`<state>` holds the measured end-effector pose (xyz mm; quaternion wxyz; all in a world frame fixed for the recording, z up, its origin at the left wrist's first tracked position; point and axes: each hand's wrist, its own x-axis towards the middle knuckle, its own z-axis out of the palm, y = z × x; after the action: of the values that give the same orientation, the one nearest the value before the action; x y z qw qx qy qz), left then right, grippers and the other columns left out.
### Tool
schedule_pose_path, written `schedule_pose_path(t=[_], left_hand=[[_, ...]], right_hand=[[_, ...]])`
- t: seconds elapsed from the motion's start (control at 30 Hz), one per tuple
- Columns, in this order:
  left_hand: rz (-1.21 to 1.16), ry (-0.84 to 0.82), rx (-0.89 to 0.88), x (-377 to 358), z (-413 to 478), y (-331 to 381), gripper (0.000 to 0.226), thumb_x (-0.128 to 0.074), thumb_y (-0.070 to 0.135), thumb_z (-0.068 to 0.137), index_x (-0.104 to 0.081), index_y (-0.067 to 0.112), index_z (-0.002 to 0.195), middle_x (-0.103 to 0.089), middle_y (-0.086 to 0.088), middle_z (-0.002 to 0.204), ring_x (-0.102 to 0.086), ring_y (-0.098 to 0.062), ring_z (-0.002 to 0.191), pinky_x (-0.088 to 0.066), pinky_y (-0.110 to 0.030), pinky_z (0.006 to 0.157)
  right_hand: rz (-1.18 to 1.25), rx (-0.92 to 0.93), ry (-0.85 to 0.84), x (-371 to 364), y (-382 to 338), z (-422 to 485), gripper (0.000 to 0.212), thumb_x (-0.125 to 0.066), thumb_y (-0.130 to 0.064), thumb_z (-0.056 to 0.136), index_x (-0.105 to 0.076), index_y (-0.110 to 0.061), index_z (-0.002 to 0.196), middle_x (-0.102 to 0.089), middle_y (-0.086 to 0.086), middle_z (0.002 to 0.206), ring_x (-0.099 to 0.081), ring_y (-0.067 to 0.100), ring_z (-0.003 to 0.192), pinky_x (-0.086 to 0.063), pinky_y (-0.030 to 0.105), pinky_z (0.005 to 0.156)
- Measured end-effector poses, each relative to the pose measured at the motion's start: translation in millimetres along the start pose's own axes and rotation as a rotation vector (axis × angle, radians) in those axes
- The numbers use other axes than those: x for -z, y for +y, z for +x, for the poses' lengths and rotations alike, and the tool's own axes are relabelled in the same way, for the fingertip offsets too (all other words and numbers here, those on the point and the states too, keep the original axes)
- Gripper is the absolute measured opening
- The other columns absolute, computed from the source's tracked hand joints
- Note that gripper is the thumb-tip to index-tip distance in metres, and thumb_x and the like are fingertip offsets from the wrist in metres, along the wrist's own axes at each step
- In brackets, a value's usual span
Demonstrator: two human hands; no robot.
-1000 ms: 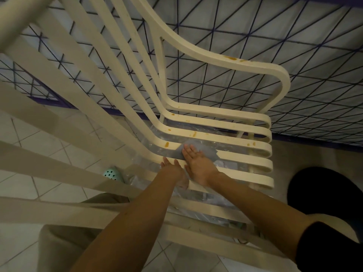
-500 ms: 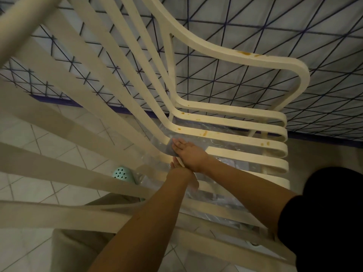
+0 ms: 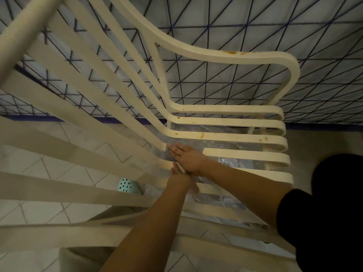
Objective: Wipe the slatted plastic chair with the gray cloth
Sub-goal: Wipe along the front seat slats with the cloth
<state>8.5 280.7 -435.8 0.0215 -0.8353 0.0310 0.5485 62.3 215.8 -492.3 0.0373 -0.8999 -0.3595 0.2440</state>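
The cream slatted plastic chair (image 3: pixel 235 137) fills the view from above, with orange-brown stains on its seat slats and on the armrest (image 3: pixel 229 52). My right hand (image 3: pixel 188 157) lies flat with straight fingers on the gray cloth (image 3: pixel 170 154), pressing it onto a seat slat where the seat bends up into the back. Only the cloth's left edge shows past the fingers. My left hand (image 3: pixel 182 180) rests on the slat just nearer to me, fingers pointing forward and thumb hanging over the slat's edge. It touches the right wrist.
Crinkled clear plastic (image 3: pixel 231 163) lies under the seat. A teal perforated object (image 3: pixel 126 185) sits on the tiled floor (image 3: pixel 49 154) below the chair. A pale sheet with dark blue lines (image 3: pixel 235 26) stands behind. A black shape (image 3: pixel 337 173) is at right.
My right hand has slid the cloth leftward along the slat to the bend at the backrest. The left hand stayed on its slat, and the two hands now touch.
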Motion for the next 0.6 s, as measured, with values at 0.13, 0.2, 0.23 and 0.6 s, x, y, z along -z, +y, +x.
schedule_pose_path(t=[0.13,0.2,0.23,0.6], left_hand=[[0.028,-0.034,0.031,0,8,0,0.097,-0.066,0.044,0.086,-0.009,0.0,0.151,-0.012,-0.026,0.157,-0.006,-0.043,0.145,-0.009,-0.05,0.119],[0.026,-0.07,-0.001,3,4,-1,0.084,-0.065,0.041,0.088,-0.023,0.004,0.15,-0.031,-0.018,0.152,-0.03,-0.036,0.14,-0.026,-0.046,0.115],[0.022,-0.078,-0.027,5,3,0,0.075,-0.064,0.038,0.09,-0.029,0.006,0.148,-0.035,-0.016,0.151,-0.036,-0.034,0.137,-0.03,-0.044,0.113],[-0.011,-0.034,-0.035,7,-10,1,0.077,-0.062,0.037,0.091,-0.024,0.002,0.149,-0.026,-0.02,0.154,-0.026,-0.036,0.141,-0.022,-0.043,0.114]], right_hand=[[0.27,-0.147,0.015,15,-18,16,0.08,-0.06,-0.023,0.092,-0.014,-0.008,0.155,-0.011,0.008,0.163,-0.017,0.028,0.148,-0.018,0.041,0.121],[0.361,-0.215,0.023,20,-26,21,0.081,-0.067,-0.018,0.087,-0.02,-0.006,0.152,-0.026,0.012,0.156,-0.035,0.028,0.138,-0.031,0.039,0.115],[0.372,-0.214,0.023,21,-29,22,0.084,-0.068,-0.017,0.086,-0.018,-0.005,0.152,-0.026,0.013,0.155,-0.038,0.029,0.136,-0.032,0.038,0.114],[0.216,-0.171,-0.08,16,-21,18,0.089,-0.056,-0.03,0.095,0.006,-0.005,0.154,0.01,0.012,0.163,0.007,0.03,0.15,-0.003,0.044,0.123]])
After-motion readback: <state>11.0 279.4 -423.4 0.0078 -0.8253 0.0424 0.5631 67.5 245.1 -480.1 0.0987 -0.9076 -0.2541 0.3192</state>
